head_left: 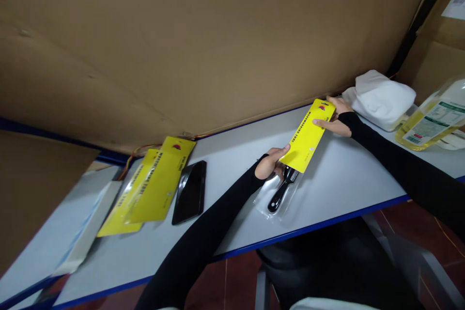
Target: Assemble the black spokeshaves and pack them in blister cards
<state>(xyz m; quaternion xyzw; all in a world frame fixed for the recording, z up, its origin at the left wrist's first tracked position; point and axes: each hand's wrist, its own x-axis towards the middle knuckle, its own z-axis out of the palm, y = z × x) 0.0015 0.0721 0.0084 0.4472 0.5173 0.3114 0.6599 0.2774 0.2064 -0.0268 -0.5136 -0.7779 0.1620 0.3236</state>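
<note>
Glossy yellow card (308, 136) (both hands)

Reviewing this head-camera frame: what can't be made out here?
- Tool in the clear pack: its working end is hidden under the yellow card, which the left hand and right hand hold.
- Card print: too small and blurred to read.
- Oil bottle: cut off by the right edge.
- Yellow cards beside the phone: stacked, so their number is unclear.
</note>
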